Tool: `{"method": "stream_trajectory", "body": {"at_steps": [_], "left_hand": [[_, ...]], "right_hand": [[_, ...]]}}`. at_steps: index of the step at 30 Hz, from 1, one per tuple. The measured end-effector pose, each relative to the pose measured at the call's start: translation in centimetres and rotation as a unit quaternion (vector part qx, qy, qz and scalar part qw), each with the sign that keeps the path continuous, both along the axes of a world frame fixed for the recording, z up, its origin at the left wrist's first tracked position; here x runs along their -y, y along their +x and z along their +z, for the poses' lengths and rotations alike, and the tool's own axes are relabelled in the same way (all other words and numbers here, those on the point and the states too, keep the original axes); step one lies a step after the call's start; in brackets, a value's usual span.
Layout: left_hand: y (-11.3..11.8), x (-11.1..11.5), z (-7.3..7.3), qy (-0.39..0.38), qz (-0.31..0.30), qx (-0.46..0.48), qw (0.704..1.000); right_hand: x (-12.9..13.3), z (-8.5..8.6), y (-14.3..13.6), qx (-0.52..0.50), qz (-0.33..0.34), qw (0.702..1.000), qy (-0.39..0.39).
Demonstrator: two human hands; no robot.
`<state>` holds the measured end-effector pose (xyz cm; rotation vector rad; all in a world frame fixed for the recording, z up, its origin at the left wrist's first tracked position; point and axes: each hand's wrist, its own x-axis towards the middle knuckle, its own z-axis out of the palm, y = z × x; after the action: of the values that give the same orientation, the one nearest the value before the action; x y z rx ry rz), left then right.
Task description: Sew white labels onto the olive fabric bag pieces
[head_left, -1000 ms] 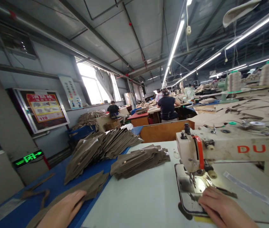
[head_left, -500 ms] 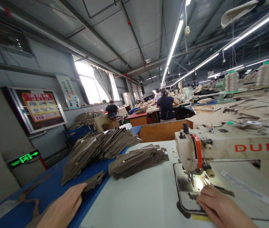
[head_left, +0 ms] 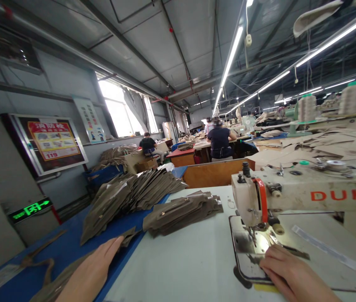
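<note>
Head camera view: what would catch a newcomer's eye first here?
Probably the cream sewing machine with red lettering at the right, the right hand resting at its needle plate. Then the fanned stacks of olive-brown fabric pieces across the blue table, the left hand lying flat on one piece.

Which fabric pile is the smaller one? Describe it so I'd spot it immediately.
Start at the cream sewing machine on the pale table. Just to its left lies a low, flat pile of brown pieces. Unlike the bigger fanned heap on the blue surface, it sits on the pale tabletop.
</note>
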<state>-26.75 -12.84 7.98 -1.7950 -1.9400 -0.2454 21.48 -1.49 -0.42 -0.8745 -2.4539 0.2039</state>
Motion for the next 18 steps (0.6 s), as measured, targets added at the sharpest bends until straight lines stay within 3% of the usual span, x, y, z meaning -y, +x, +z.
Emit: {"method": "stream_trajectory", "body": {"at_steps": [5, 8, 14, 18], "left_hand": [[-0.1, -0.8, 0.1, -0.010, 0.067, 0.108, 0.992], [-0.4, -0.7, 0.1, -0.019, 0.046, 0.144, 0.988], [-0.1, 0.2, -0.9, -0.070, -0.032, 0.035, 0.996], [0.1, 0.1, -1.7, -0.073, -0.031, -0.006, 0.997]], "right_hand": [[0.0, 0.1, 0.0, -0.004, 0.003, 1.000, 0.001], [0.0, 0.1, 0.1, -0.015, 0.001, 1.000, 0.000], [0.2, 0.1, 0.1, 0.004, -0.005, 1.000, -0.011], [0.3, 0.2, 0.1, 0.006, -0.004, 1.000, -0.011]]}}
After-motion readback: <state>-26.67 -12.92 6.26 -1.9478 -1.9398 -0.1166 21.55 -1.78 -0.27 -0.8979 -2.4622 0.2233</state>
